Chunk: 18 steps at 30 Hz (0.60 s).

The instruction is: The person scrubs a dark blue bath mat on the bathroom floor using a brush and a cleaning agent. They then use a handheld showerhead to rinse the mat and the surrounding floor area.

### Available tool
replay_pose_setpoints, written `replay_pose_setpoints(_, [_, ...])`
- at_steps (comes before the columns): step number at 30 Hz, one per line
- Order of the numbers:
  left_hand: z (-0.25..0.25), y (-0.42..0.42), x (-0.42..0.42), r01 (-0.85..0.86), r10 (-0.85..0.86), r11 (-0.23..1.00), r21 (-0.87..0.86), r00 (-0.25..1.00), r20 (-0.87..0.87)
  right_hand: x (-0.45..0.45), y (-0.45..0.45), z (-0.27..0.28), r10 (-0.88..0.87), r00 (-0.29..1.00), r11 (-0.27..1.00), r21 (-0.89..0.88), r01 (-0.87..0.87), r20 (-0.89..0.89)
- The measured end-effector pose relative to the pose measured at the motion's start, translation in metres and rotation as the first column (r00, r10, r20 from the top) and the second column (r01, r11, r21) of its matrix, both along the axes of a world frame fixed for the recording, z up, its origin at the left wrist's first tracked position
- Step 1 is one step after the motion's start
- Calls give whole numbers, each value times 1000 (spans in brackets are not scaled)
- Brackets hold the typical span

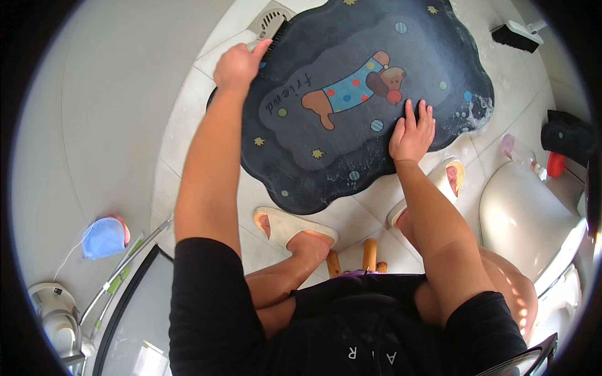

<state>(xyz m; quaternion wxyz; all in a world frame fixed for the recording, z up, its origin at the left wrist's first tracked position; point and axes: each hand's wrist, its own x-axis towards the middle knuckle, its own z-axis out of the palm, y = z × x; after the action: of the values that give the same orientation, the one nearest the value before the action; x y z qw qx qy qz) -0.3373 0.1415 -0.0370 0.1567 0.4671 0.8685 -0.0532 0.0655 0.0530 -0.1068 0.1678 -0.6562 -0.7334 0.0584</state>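
A dark, wavy-edged bath mat [291,155] with a cartoon dachshund print lies on the tiled floor. My left hand [236,66] is closed around the handle of a scrubbing brush [273,29], whose dark bristles meet the mat's upper left edge beside the floor drain. With its fingers spread, my right hand [414,134] rests flat on the mat below the dog's head. White suds [479,113] lie on the mat's right edge, and thinner foam marks its lower part.
A floor drain [272,18] is set in the tiles. At the upper right is a broom head [516,36]. A toilet [526,216] stands at the right, near a clear bottle [522,152]. Wooden stool legs [370,254] show below me; a blue scrubber [104,238] hangs at the left.
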Motion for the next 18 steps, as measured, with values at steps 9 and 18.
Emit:
replay_pose_setpoints(9, [26, -27, 186, 444, -418, 895, 51, 789, 450, 4, -1, 2, -39, 999, 999, -8, 39, -18])
replay_pose_setpoints(18, [-2, 5, 209, 445, -370, 890, -97, 830, 418, 0, -4, -4, -81, 991, 993, 78, 89, -105])
